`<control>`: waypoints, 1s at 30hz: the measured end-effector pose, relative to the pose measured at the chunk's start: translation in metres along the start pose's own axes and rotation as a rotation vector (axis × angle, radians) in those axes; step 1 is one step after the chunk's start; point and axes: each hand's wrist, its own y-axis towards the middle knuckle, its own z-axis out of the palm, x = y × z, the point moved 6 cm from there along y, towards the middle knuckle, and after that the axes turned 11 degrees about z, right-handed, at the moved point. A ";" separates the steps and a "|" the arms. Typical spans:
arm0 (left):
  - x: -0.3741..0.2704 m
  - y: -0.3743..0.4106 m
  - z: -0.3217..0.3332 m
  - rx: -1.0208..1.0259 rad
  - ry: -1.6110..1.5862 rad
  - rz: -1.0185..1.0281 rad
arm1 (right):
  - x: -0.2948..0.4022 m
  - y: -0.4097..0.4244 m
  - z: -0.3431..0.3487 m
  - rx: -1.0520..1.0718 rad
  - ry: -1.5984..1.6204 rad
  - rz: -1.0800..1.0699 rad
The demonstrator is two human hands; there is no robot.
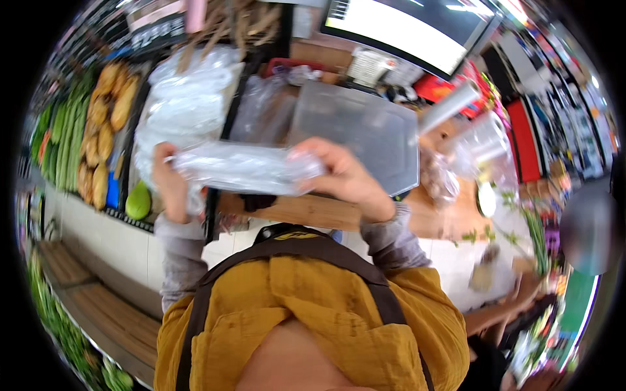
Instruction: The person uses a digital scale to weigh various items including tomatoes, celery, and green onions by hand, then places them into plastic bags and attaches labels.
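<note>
A clear plastic-wrapped bundle [239,167], long and blurred by motion, stretches level between my two hands above the counter's front edge. Its left end is in the grip of my left hand [170,182]. At the other end, my right hand [340,173] pinches the plastic between thumb and fingers. What is inside the wrapping cannot be made out. Just beyond my right hand lies a flat grey plate [357,124] with a pale rim. Behind my left hand is a pile of similar white plastic-wrapped packs [188,105].
A lit screen [396,36] stands behind the plate. Plastic bag rolls [450,108] sit on the wooden counter [425,215] at right. To the left are brown lotus roots [100,132], green vegetables [66,141] and a green gourd [138,200]. Another person's arm [503,305] shows at lower right.
</note>
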 end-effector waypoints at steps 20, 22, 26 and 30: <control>0.038 0.044 -0.041 0.485 -0.768 -0.634 | -0.011 0.064 -0.009 -0.285 -0.367 -0.008; 0.063 0.056 -0.060 0.443 -0.765 -0.618 | -0.009 0.078 0.007 -0.264 -0.428 -0.109; 0.085 0.060 -0.064 0.415 -1.099 -0.501 | -0.006 0.080 0.024 -0.125 -0.333 -0.105; 0.136 0.061 -0.078 0.391 -1.131 -0.455 | -0.004 0.091 0.016 -0.233 -0.392 -0.117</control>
